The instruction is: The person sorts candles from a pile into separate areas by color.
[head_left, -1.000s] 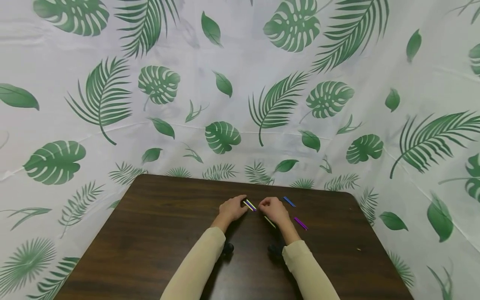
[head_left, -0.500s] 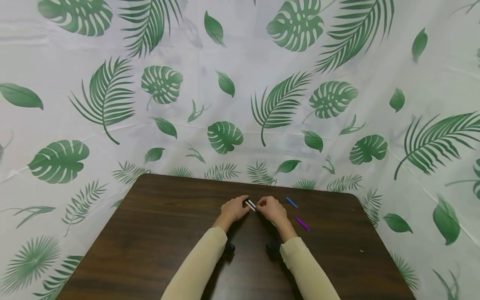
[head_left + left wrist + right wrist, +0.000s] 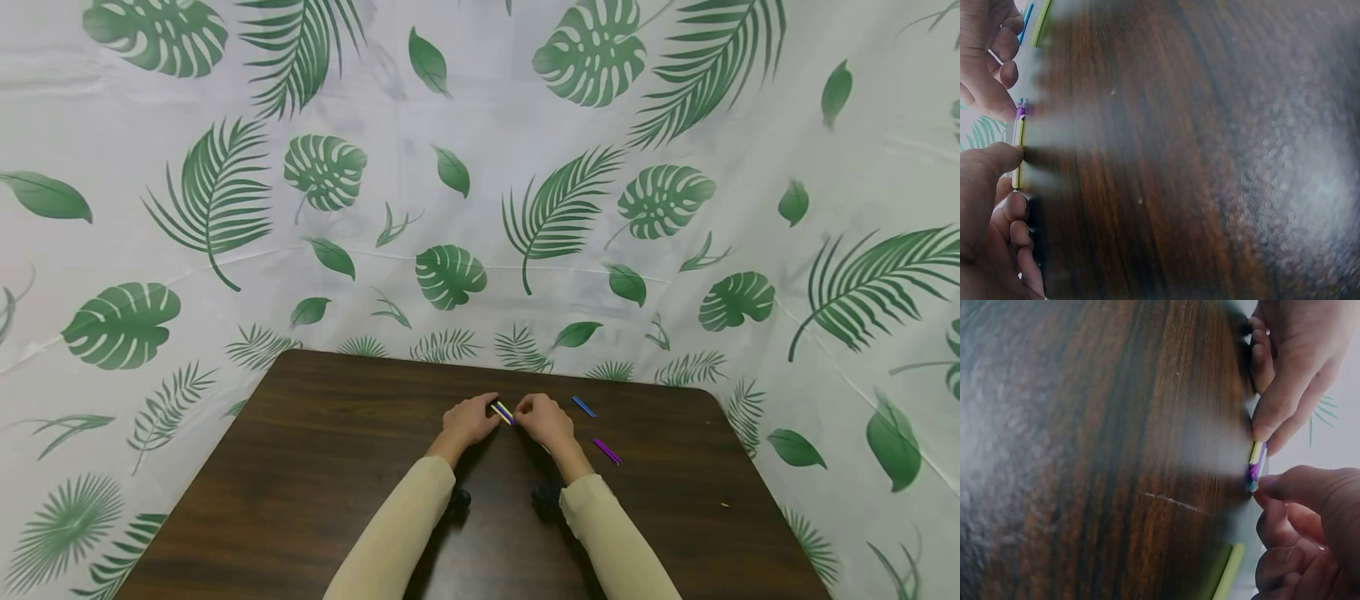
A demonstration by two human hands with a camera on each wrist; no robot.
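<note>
A small group of thin sticks [image 3: 503, 412], yellow, purple and pale, lies side by side between my two hands near the far side of the table. My left hand [image 3: 468, 420] pinches its left end, thumb on the near side, as the left wrist view shows with the yellow stick [image 3: 1020, 140] foremost. My right hand [image 3: 545, 421] has thumb and forefinger at the other end, where purple and blue tips [image 3: 1254, 477] show. The remaining right fingers are curled in. A lime-green stick [image 3: 1229, 572] lies close by the right hand, hidden under the forearm in the head view.
Blue sticks [image 3: 584, 407] and purple sticks [image 3: 607, 452] lie on the dark wooden table [image 3: 337, 467] to the right of the right hand. A tiny yellowish scrap [image 3: 724, 504] sits farther right. A leaf-patterned cloth [image 3: 465, 217] hangs behind the table.
My right hand has moved a little left to the near end of the grouped sticks, and its forearm now covers the lime-green stick. The left hand keeps its place.
</note>
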